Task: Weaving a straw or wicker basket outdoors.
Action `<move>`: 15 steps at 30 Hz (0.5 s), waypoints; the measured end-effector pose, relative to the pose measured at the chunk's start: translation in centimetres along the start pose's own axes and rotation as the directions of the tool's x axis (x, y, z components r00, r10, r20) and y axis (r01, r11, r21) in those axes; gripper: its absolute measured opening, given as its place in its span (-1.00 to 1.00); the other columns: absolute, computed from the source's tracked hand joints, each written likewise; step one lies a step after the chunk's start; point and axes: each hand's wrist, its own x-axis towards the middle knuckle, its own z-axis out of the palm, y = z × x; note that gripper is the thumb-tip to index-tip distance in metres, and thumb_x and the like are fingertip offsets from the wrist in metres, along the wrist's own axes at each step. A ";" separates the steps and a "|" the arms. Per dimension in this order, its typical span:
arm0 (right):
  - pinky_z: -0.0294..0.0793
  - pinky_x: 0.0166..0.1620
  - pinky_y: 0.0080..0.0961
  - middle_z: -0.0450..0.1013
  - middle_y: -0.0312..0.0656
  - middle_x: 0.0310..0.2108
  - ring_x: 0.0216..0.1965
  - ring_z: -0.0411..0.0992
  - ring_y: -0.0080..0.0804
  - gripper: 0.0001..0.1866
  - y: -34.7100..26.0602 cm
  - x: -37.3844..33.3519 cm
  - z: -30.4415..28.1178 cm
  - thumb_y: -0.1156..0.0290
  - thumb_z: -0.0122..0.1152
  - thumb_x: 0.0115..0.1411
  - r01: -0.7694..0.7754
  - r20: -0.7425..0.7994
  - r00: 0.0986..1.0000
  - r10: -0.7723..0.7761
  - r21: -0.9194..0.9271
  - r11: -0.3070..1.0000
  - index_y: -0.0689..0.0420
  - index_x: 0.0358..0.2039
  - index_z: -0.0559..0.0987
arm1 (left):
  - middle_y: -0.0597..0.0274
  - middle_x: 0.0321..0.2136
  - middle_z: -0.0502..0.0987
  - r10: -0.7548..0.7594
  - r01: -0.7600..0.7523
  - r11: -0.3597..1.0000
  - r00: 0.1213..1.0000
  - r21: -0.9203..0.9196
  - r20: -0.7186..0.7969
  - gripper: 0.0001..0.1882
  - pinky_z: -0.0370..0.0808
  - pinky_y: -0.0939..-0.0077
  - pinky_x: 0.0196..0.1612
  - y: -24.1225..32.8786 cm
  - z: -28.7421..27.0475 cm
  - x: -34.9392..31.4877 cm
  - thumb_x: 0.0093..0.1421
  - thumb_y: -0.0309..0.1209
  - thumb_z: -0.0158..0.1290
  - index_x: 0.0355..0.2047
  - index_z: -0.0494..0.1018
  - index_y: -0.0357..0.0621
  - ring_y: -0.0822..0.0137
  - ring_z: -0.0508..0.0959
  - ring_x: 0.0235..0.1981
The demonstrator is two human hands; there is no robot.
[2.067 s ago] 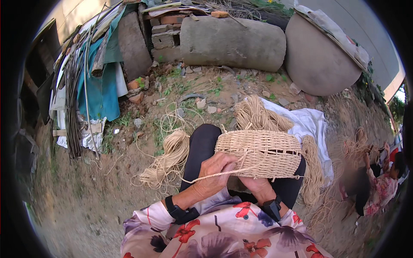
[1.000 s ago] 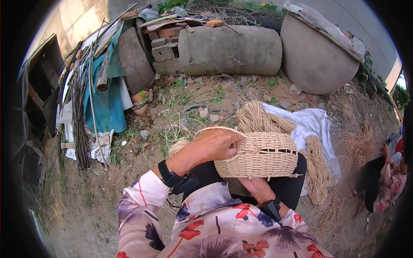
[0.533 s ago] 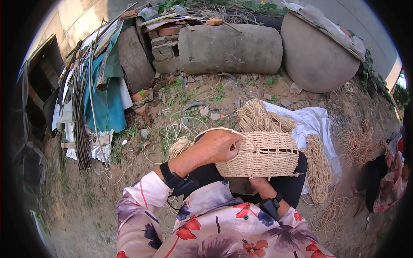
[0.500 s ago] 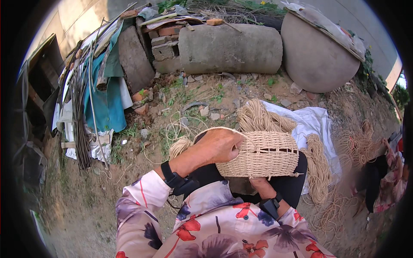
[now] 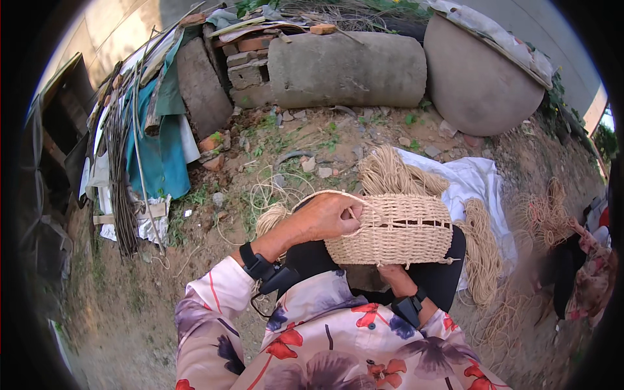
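A half-round basket (image 5: 403, 244) woven from pale straw cord rests across my lap, with a dark slit-like gap along its upper side. At its left end my left hand (image 5: 333, 216) is closed in a pinch on a strand of cord (image 5: 354, 209). The strand loops over the back of this hand from the coil on the left. Beneath the basket's near edge my right hand (image 5: 393, 276) reaches in. Its fingers are hidden by the weave, so their grip does not show.
Hanks of straw cord (image 5: 400, 175) lie beyond the basket, and another hank (image 5: 480, 253) is at the right on a white sheet (image 5: 478, 179). A loose coil (image 5: 273, 221) sits left. Another person's sleeve (image 5: 591, 273) shows far right. A concrete cylinder (image 5: 348, 70) stands behind.
My left hand has shifted slightly left, and its pinched fingers show more plainly. The basket and my right hand stay almost where they were.
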 end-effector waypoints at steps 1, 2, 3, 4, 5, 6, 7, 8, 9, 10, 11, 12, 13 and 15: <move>0.16 0.35 -0.44 0.25 -0.11 0.27 0.29 0.19 -0.27 -0.52 -0.7 0.5 0.0 0.48 -0.16 0.34 0.018 -0.061 0.998 -0.019 -0.021 1.000 0.13 0.28 0.29 | 0.14 -0.56 0.51 -0.030 0.033 0.998 0.998 -0.056 0.056 -0.82 0.49 0.31 -0.43 -0.1 -0.3 0.0 0.08 -0.36 0.15 -0.44 0.44 -0.21 0.28 0.57 -0.56; 0.16 0.35 -0.43 0.25 -0.11 0.27 0.29 0.19 -0.27 -0.52 -1.3 1.0 -0.1 0.47 -0.16 0.34 0.036 -0.133 0.990 -0.041 -0.039 0.999 0.12 0.28 0.29 | 0.19 -0.56 0.51 -0.077 0.088 0.983 0.994 -0.160 0.077 -0.82 0.50 0.37 -0.45 -0.3 -0.4 0.1 0.09 -0.37 0.17 -0.43 0.45 -0.21 0.34 0.57 -0.56; 0.16 0.35 -0.43 0.25 -0.11 0.27 0.29 0.19 -0.27 -0.52 -1.9 1.6 -0.1 0.46 -0.15 0.34 0.052 -0.188 0.980 -0.061 -0.055 0.997 0.12 0.27 0.29 | 0.24 -0.56 0.51 -0.121 0.143 0.955 0.988 -0.260 0.099 -0.83 0.51 0.43 -0.48 -0.4 -0.6 0.1 0.11 -0.37 0.18 -0.43 0.46 -0.20 0.41 0.56 -0.57; 0.16 0.35 -0.43 0.26 -0.11 0.27 0.29 0.19 -0.27 -0.52 -2.5 2.1 -0.3 0.45 -0.15 0.34 0.065 -0.232 0.970 -0.080 -0.071 0.995 0.12 0.27 0.29 | 0.28 -0.56 0.51 -0.163 0.197 0.913 0.979 -0.356 0.123 -0.83 0.52 0.49 -0.50 -0.6 -0.7 0.1 0.12 -0.38 0.20 -0.42 0.47 -0.20 0.48 0.55 -0.57; 0.16 0.35 -0.42 0.26 -0.11 0.26 0.28 0.20 -0.26 -0.52 -2.9 2.5 -0.4 0.45 -0.14 0.34 0.072 -0.266 0.960 -0.094 -0.090 0.993 0.12 0.27 0.29 | 0.31 -0.53 0.53 -0.160 0.198 0.911 0.978 -0.363 0.131 -0.84 0.54 0.58 -0.54 -0.8 -0.8 0.1 0.13 -0.40 0.22 -0.40 0.49 -0.19 0.48 0.56 -0.58; 0.16 0.35 -0.42 0.26 -0.11 0.26 0.28 0.20 -0.26 -0.52 -3.3 2.8 -0.5 0.44 -0.14 0.34 0.077 -0.296 0.950 -0.104 -0.101 0.992 0.12 0.27 0.29 | 0.31 -0.53 0.53 -0.166 0.206 0.905 0.977 -0.373 0.137 -0.84 0.54 0.57 -0.54 -1.0 -0.8 0.1 0.14 -0.39 0.21 -0.39 0.49 -0.20 0.48 0.56 -0.58; 0.16 0.34 -0.42 0.26 -0.11 0.26 0.28 0.20 -0.26 -0.52 -3.6 3.0 -0.6 0.43 -0.13 0.34 0.079 -0.313 0.943 -0.111 -0.114 0.990 0.12 0.27 0.30 | 0.30 -0.53 0.53 -0.170 0.214 0.897 0.975 -0.386 0.145 -0.83 0.54 0.57 -0.54 -1.2 -0.7 0.2 0.15 -0.38 0.21 -0.38 0.49 -0.20 0.48 0.56 -0.58; 0.16 0.34 -0.41 0.26 -0.11 0.26 0.28 0.20 -0.26 -0.52 -3.8 3.1 -0.8 0.42 -0.13 0.34 0.075 -0.325 0.939 -0.111 -0.122 0.990 0.12 0.27 0.30 | 0.30 -0.53 0.52 -0.175 0.222 0.890 0.973 -0.398 0.153 -0.83 0.54 0.57 -0.53 -1.4 -0.6 0.3 0.15 -0.37 0.21 -0.37 0.49 -0.20 0.48 0.57 -0.58; 0.17 0.34 -0.41 0.26 -0.11 0.26 0.28 0.20 -0.26 -0.52 -4.0 3.2 -0.8 0.42 -0.12 0.34 0.074 -0.336 0.935 -0.115 -0.131 0.989 0.12 0.27 0.30 | 0.29 -0.53 0.53 -0.180 0.232 0.884 0.970 -0.406 0.161 -0.82 0.54 0.57 -0.53 -1.7 -0.5 0.4 0.16 -0.36 0.20 -0.37 0.49 -0.20 0.48 0.57 -0.58; 0.17 0.34 -0.41 0.26 -0.11 0.26 0.28 0.20 -0.25 -0.52 -4.1 3.3 -1.0 0.41 -0.12 0.34 0.074 -0.341 0.932 -0.118 -0.140 0.987 0.12 0.27 0.30 | 0.28 -0.53 0.53 -0.187 0.241 0.878 0.968 -0.413 0.167 -0.82 0.54 0.57 -0.53 -1.8 -0.5 0.5 0.17 -0.35 0.20 -0.37 0.49 -0.21 0.48 0.57 -0.58; 0.17 0.34 -0.40 0.26 -0.11 0.26 0.28 0.20 -0.25 -0.52 -4.3 3.3 -1.0 0.40 -0.12 0.34 0.074 -0.344 0.931 -0.121 -0.145 0.987 0.12 0.27 0.30 | 0.28 -0.53 0.53 -0.194 0.250 0.872 0.966 -0.420 0.172 -0.82 0.54 0.57 -0.53 -2.0 -0.4 0.5 0.18 -0.35 0.19 -0.37 0.50 -0.21 0.48 0.57 -0.58; 0.17 0.34 -0.40 0.26 -0.11 0.26 0.27 0.21 -0.25 -0.52 -4.3 3.3 -1.1 0.39 -0.11 0.33 0.071 -0.345 0.931 -0.121 -0.153 0.986 0.12 0.27 0.30 | 0.27 -0.53 0.54 -0.186 0.245 0.870 0.967 -0.429 0.174 -0.82 0.54 0.57 -0.53 -2.1 -0.3 0.6 0.19 -0.35 0.18 -0.35 0.49 -0.21 0.48 0.57 -0.59; 0.17 0.34 -0.39 0.26 -0.11 0.26 0.27 0.21 -0.25 -0.52 -4.4 3.2 -1.2 0.39 -0.11 0.33 0.069 -0.345 0.931 -0.120 -0.158 0.985 0.12 0.27 0.30 | 0.26 -0.53 0.54 -0.180 0.241 0.866 0.967 -0.438 0.178 -0.82 0.54 0.57 -0.53 -2.2 -0.4 0.6 0.20 -0.34 0.17 -0.33 0.49 -0.20 0.48 0.57 -0.59; 0.17 0.34 -0.39 0.27 -0.11 0.26 0.27 0.21 -0.25 -0.52 -4.6 3.1 -1.3 0.37 -0.10 0.33 0.062 -0.343 0.932 -0.117 -0.167 0.984 0.12 0.26 0.31 | 0.26 -0.54 0.54 -0.163 0.223 0.842 0.973 -0.491 0.162 -0.82 0.53 0.57 -0.54 -2.3 -0.5 0.4 0.22 -0.35 0.16 -0.28 0.47 -0.19 0.49 0.56 -0.59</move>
